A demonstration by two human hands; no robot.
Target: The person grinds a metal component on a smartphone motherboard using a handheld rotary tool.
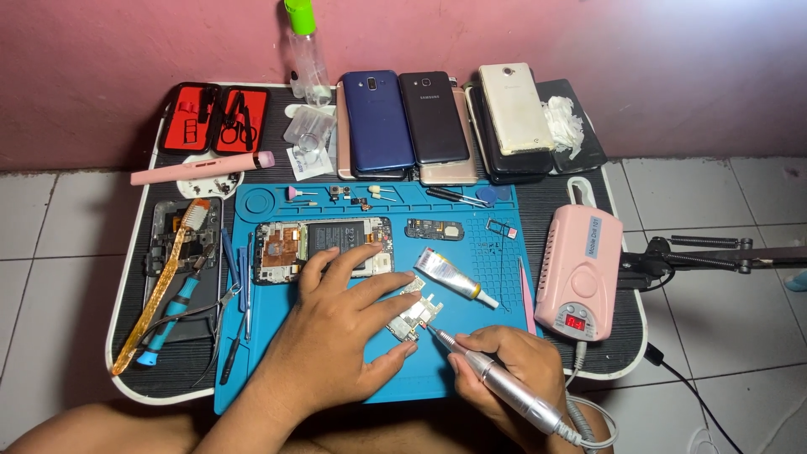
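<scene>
Pressing down on a small circuit board (414, 317), the left hand (336, 328) lies flat with its fingers spread, index and thumb reaching either side of the board and holding it against the blue mat (471, 286). The board sits just ahead of the right hand (504, 357), between the two hands, tilted slightly across the mat. The right hand is closed round a silver rotary pen (496, 382), gripped like a pencil, and the pen's fine tip touches the board's near edge. A corded tail runs from the pen back past the right wrist. Just beyond the right hand lies a glue tube (450, 276), nozzle pointing right. Under the left fingertips, farther out, rests an opened phone (324, 244) showing its battery. Right of the right hand stands a pink control box (578, 273) with a red display. Left of the left hand lie a blue-handled tool (172, 315) and tweezers (235, 336). Well beyond both hands, several phones (420, 118) lean in a row.
</scene>
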